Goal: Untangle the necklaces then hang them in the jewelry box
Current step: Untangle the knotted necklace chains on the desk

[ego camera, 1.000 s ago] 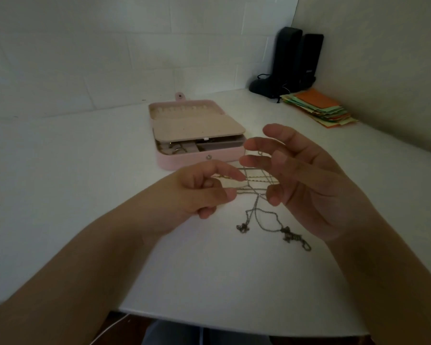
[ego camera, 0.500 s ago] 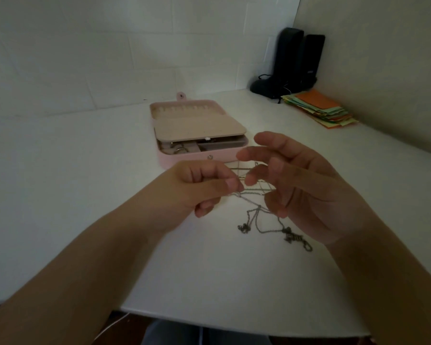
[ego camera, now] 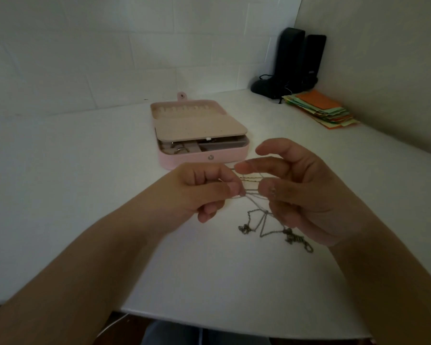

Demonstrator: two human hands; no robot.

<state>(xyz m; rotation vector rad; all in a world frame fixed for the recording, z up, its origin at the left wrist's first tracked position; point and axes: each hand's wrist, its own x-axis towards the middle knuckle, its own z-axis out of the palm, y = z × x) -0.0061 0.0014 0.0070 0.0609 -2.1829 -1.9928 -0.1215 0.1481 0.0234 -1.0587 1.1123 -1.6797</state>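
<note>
Hands (ego camera: 209,190) pinch necklaces (ego camera: 261,220) btwn.

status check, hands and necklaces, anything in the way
Left hand pinches chains; right hand has strands looped over its fingers. Necklaces tangled, ends trailing on table. Jewelry box open behind, nothing between.
</note>
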